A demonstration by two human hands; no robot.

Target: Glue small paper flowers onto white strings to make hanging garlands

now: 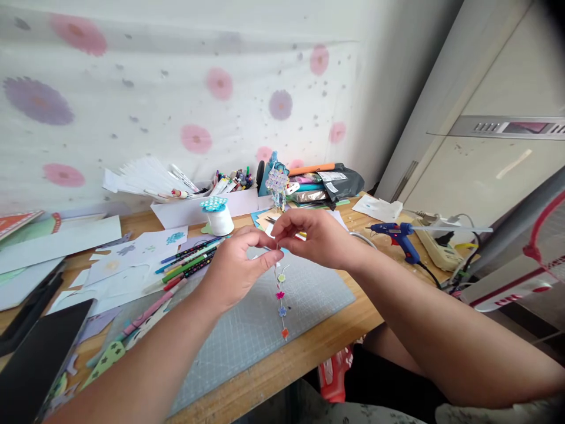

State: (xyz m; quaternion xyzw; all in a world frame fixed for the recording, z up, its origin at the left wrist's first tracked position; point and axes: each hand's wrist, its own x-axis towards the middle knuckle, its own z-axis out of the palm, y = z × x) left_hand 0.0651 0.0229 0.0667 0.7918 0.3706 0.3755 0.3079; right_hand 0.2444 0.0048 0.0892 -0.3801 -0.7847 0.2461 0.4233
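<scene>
A thin string of small flower charms (281, 311) hangs down from my fingertips, with green, pink, blue and orange pieces spaced along it. My left hand (241, 268) pinches the upper end of the string between thumb and forefinger. Close against it, my right hand (315, 235) also has its fingertips pinched together at the same spot. The exact bit of string between the fingers is too small to make out. Both hands are raised above the grey cutting mat (247, 341), and the lowest charm dangles over the mat's front part.
Marker pens (189, 265) and paper cutouts (132, 253) lie to the left, beside a black tablet-like slab (44, 353). A white jar (219, 221) and a pen box (203, 209) stand behind. At right are a blue glue gun (399, 235) and a power strip (436, 244).
</scene>
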